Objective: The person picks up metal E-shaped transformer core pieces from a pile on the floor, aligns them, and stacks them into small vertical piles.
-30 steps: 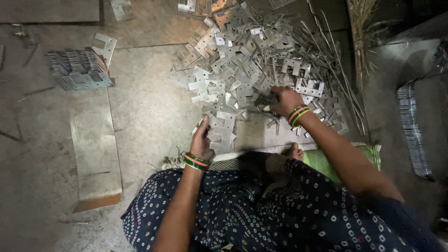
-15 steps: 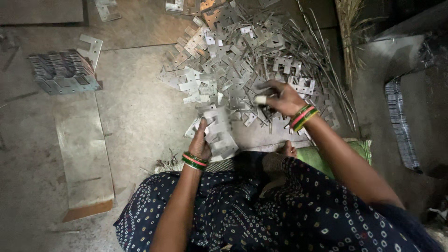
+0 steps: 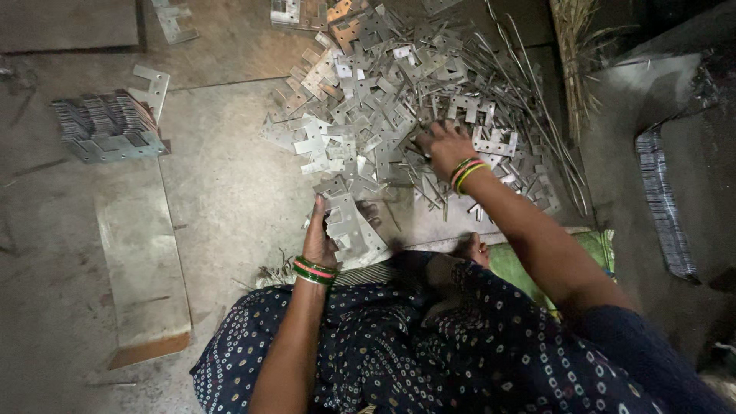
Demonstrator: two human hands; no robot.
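Clenched around a small stack of flat metal plates point(image 3: 349, 230), the left hand point(image 3: 318, 238) holds them on edge just in front of the person's lap, thumb on one side and fingers point(image 3: 369, 211) wrapped round the other; held that way, the plates seem to stay squared up as one bundle, though how many are in it cannot be counted. The right hand point(image 3: 443, 146) reaches out into the big loose heap of plates point(image 3: 383, 115) on the floor point(image 3: 222, 192), palm down and fingers curled among the pieces. Whether that grip has closed on a plate or only rests on the heap, I cannot tell.

The heap is far too tangled to count: many dozens of notched, punched grey plates overlapping at every angle, with a spray of thin metal rods point(image 3: 537, 130) lying across its right side. Well apart to the left sits one tidy stacked block of plates point(image 3: 107, 126), packed on edge, which looks like where sorted pieces are gathered so they stay out of the loose ones. One single plate point(image 3: 153, 84) leans just beside that block. A long flat slab point(image 3: 142, 261) lies on the floor between the block and the person's knee. Each wrist carries several coloured bangles point(image 3: 314, 271).
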